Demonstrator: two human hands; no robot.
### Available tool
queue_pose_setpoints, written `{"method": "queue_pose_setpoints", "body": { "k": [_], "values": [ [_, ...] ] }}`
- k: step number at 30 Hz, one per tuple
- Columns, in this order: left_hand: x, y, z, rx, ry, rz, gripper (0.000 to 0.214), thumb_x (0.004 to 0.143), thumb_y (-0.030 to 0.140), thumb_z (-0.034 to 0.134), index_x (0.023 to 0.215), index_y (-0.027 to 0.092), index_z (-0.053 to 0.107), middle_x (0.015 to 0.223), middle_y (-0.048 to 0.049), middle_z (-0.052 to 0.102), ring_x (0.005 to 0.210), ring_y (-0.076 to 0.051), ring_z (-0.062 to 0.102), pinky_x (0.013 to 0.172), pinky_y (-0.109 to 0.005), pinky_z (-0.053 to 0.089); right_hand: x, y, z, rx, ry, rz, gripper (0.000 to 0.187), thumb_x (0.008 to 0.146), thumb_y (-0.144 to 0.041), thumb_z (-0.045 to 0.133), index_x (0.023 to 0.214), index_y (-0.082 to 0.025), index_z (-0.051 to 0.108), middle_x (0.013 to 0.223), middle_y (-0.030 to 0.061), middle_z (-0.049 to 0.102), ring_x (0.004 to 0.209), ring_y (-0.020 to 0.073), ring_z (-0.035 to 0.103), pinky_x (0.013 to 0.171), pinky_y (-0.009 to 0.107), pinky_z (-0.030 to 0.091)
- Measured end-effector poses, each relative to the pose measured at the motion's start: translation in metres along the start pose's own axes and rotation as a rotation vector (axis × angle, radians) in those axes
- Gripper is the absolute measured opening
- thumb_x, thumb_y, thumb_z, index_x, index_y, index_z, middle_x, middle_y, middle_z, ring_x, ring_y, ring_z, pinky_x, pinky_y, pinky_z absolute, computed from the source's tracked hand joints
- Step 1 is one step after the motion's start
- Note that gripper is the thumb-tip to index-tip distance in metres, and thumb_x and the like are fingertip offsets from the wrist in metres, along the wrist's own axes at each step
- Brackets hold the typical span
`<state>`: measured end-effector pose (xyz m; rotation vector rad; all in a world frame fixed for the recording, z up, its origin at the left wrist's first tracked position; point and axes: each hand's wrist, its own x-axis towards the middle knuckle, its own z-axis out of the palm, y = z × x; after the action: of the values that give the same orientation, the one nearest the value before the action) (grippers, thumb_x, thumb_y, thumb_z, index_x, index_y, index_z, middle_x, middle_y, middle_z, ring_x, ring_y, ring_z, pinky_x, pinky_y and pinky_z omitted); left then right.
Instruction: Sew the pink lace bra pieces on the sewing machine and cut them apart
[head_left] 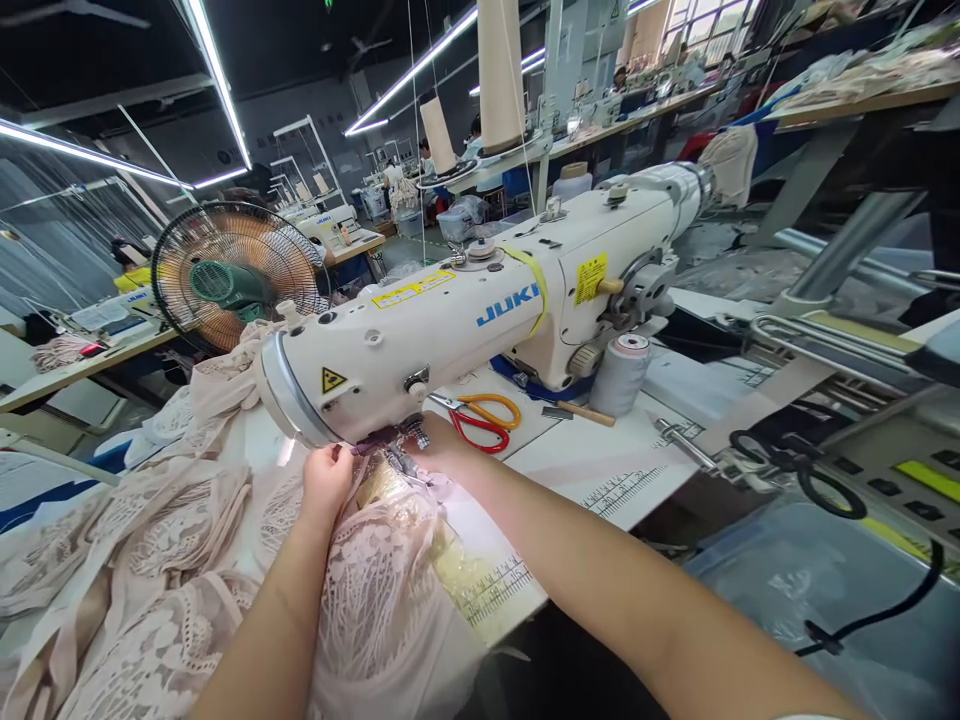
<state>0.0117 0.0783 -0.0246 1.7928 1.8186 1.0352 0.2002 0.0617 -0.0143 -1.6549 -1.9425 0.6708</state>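
A white Juki sewing machine [450, 310] stands across the table. Pale pink lace fabric [375, 590] lies under its needle end and spills toward me. My left hand [328, 482] sits on the lace just left of the presser foot, fingers curled and pinching the fabric. My right hand [439, 445] rests on the fabric right of the needle, under the machine arm; its fingers are mostly hidden by the machine head. The needle area itself is hard to make out.
Red and orange scissors [480, 418] lie behind my right hand. A grey thread cone [621, 372] stands by the machine base. More lace [127, 560] is heaped at left. A fan [236, 275] stands behind. A plastic bin [810, 600] sits at right.
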Motion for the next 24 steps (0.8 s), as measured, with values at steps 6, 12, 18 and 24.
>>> {"method": "queue_pose_setpoints", "body": {
  "k": [6, 12, 18, 24],
  "values": [
    [0.01, -0.009, -0.016, -0.036, 0.142, -0.117, 0.019, 0.066, 0.034, 0.042, 0.069, 0.02, 0.054, 0.058, -0.0016, 0.062, 0.058, -0.019, 0.064, 0.056, -0.028, 0.051, 0.006, 0.006, -0.001, -0.063, 0.006, -0.006, 0.023, 0.074, -0.011, 0.06, 0.096, -0.015, 0.067, 0.102, 0.0094, 0.069, 0.097, 0.0223, 0.062, 0.075, 0.025, 0.045],
    [0.015, -0.002, -0.051, 0.119, 0.125, -0.105, 0.006, 0.062, 0.027, 0.053, 0.065, 0.023, 0.056, 0.059, -0.0018, 0.062, 0.065, -0.023, 0.064, 0.06, -0.03, 0.048, 0.0, 0.006, -0.008, -0.17, -0.004, -0.009, 0.024, 0.077, -0.014, 0.058, 0.099, -0.016, 0.066, 0.105, 0.0098, 0.067, 0.099, 0.023, 0.061, 0.075, 0.026, 0.046],
    [-0.02, -0.001, -0.054, 0.227, 0.06, 0.06, 0.022, 0.073, 0.033, 0.044, 0.08, 0.022, 0.062, 0.077, -0.0046, 0.067, 0.082, -0.026, 0.064, 0.076, -0.035, 0.048, -0.012, -0.002, -0.016, -0.322, -0.055, 0.002, 0.023, 0.085, -0.019, 0.049, 0.099, -0.013, 0.066, 0.107, 0.0164, 0.066, 0.097, 0.0263, 0.062, 0.072, 0.03, 0.046],
    [-0.037, -0.025, -0.031, 0.212, -0.059, 0.235, 0.024, 0.076, 0.031, 0.039, 0.078, 0.022, 0.062, 0.1, -0.0057, 0.069, 0.093, -0.024, 0.062, 0.084, -0.035, 0.049, -0.095, -0.008, -0.066, -0.408, -0.277, -0.261, 0.015, 0.084, -0.026, 0.056, 0.08, -0.018, 0.069, 0.088, 0.0077, 0.071, 0.083, 0.022, 0.065, 0.069, 0.028, 0.046]
  ]
}}
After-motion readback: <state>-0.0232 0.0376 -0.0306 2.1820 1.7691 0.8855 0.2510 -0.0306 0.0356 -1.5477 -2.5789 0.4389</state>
